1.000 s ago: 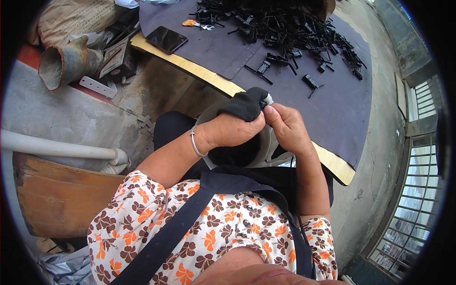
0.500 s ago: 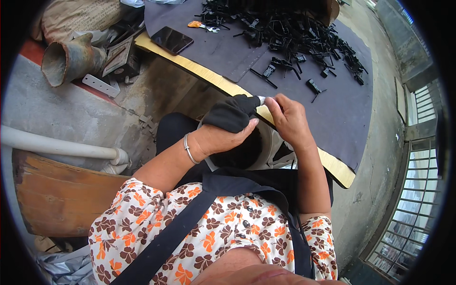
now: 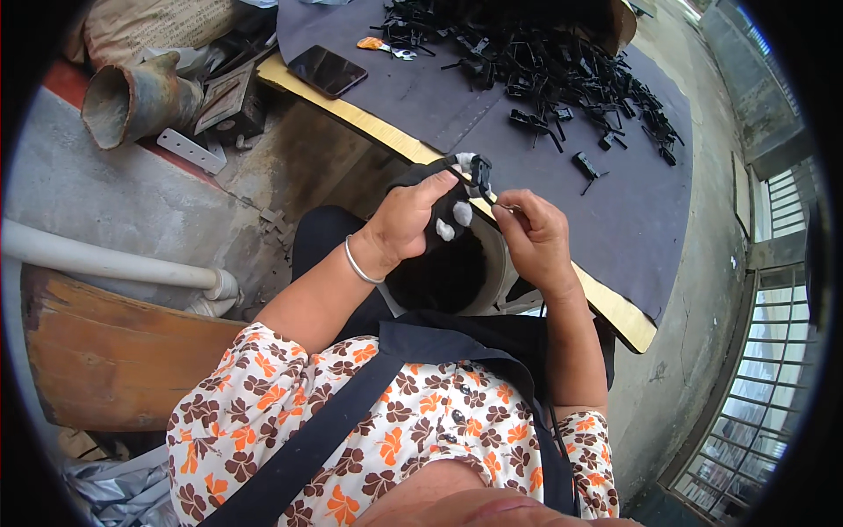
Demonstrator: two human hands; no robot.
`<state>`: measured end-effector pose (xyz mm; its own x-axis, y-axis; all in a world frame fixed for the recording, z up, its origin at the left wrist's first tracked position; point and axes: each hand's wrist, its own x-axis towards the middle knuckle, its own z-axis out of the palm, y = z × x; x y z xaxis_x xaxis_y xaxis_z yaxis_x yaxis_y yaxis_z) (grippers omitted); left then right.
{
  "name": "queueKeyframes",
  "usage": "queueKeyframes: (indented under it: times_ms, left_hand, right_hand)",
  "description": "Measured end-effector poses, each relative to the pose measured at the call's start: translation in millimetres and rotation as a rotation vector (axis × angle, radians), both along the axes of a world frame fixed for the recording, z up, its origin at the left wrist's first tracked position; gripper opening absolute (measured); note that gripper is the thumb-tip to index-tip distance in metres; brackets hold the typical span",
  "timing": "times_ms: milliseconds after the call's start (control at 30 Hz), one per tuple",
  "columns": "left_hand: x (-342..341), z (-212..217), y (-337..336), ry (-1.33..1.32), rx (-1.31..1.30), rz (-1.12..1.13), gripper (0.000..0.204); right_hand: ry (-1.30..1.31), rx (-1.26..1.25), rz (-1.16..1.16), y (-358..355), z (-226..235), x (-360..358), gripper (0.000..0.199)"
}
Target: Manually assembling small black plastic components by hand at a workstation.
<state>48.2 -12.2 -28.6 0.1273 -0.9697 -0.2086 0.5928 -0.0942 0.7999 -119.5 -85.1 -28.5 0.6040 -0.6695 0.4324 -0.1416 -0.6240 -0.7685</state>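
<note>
My left hand wears black cloth over its fingers, with white wrapping on the fingertips; the thumb is bare. Between thumb and fingers it grips a small black plastic clip just off the table's near edge. My right hand pinches the lower end of that clip, at a thin dark strip; the fingertips partly hide it. A heap of similar black clips covers the far part of the table, and a single clip lies closer.
The grey-topped table has a pale wooden edge. On it lie a phone and an orange-handled tool. Below my hands stands a pale bucket with a dark inside. Leftward are a rusty pipe piece and white pipes.
My left hand has turned to show its thumb and wrapped fingertips. A clip is gone from the near tabletop, and one is now between my hands. My right hand has dropped slightly.
</note>
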Motion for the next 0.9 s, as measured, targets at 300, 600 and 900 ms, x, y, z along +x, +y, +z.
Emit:
queueKeyframes:
  times_ms: [300, 600, 900]
  left_hand:
    - [-25, 1, -1, -0.761, -0.347, 0.061, 0.031]
    - [-27, 3, 1, -0.871, -0.377, -0.086, 0.032]
    - [-29, -1, 0, -1.263, -0.558, 0.093, 0.033]
  right_hand:
    - [-0.084, -0.209, 0.003, 18, 14, -4, 0.025]
    - [-0.120, 0.421, -0.003, 3, 4, -13, 0.023]
    - [0.099, 0.183, -0.025, 12, 7, -9, 0.028]
